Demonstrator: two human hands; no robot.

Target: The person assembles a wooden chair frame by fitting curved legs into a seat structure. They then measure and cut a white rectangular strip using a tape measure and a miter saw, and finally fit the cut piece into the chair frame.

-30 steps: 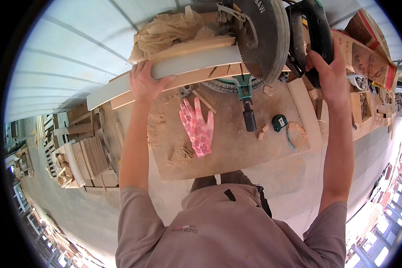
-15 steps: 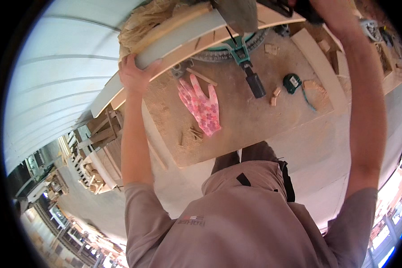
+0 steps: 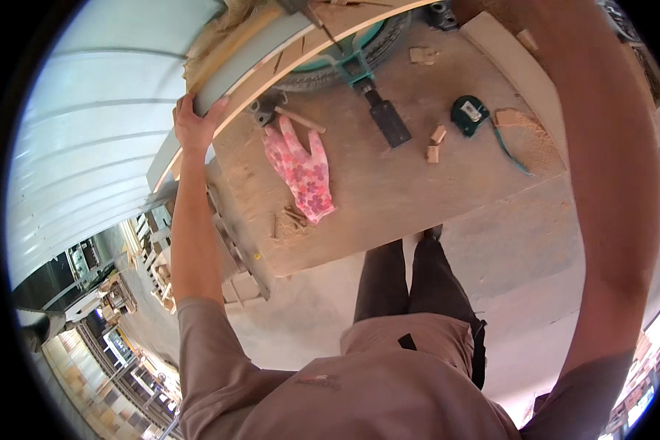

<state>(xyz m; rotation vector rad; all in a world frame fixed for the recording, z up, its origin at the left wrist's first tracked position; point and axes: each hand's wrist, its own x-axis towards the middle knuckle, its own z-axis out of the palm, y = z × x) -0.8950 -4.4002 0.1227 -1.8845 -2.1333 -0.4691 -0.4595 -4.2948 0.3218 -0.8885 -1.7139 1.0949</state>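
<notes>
Left hand [image 3: 192, 123] is clamped over the near edge of the long pale board [image 3: 253, 62], fingers curled on top, pinning it across the saw base [image 3: 359, 37] at the far side of the table [image 3: 389, 205]. Vs a sec ago the view has tipped down: saw blade and right hand have slid out of frame at top, only the right forearm shows, so can't tell its grip. Board hasn't shifted, so prob. mid-cut. Pink glove [image 3: 301, 170], tape measure [image 3: 469, 115] and offcut blocks [image 3: 435, 143] lie untouched on the sawdust.
</notes>
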